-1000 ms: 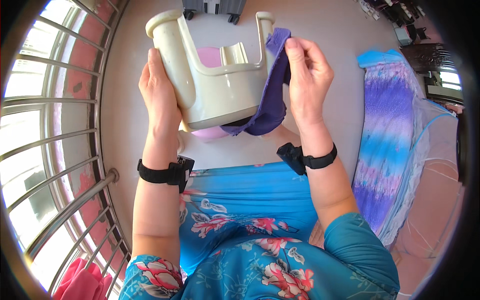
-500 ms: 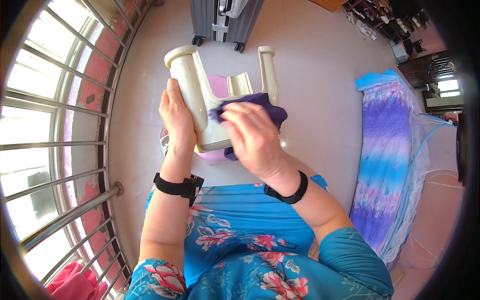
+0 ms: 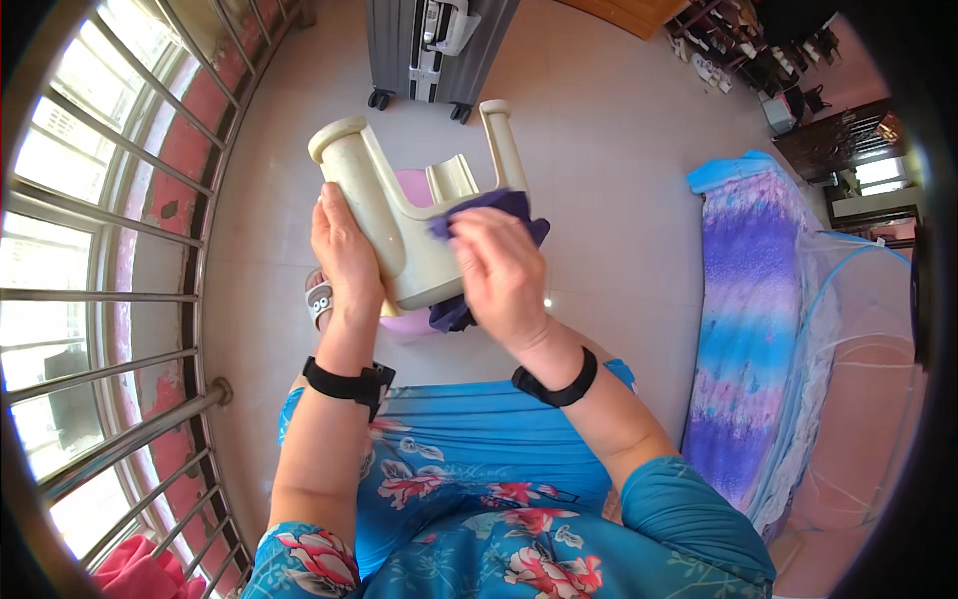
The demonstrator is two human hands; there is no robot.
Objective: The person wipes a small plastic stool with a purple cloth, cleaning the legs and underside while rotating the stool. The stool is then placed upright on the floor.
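A cream plastic stool (image 3: 384, 215) is held tilted in front of me, its legs pointing away. My left hand (image 3: 344, 245) grips the stool along its left side, thumb up along the leg. My right hand (image 3: 499, 270) is pressed with a dark purple cloth (image 3: 517, 210) against the stool's side; its fingertips are slightly blurred. Part of the cloth hangs over the right edge, and another fold shows beneath the stool. Below the stool is a pink plastic item (image 3: 414, 187), mostly hidden by it.
A grey suitcase (image 3: 439, 50) on wheels stands ahead on the tiled floor. Metal railings (image 3: 120, 285) and windows run along the left. At right is a bed with a purple and blue cover (image 3: 753, 290) and a mosquito net. Shoes on a rack (image 3: 738, 40) are at the far right.
The stool and both hands sit slightly further left and lower in view, as does the whole room. My right hand still holds the cloth on the stool's side.
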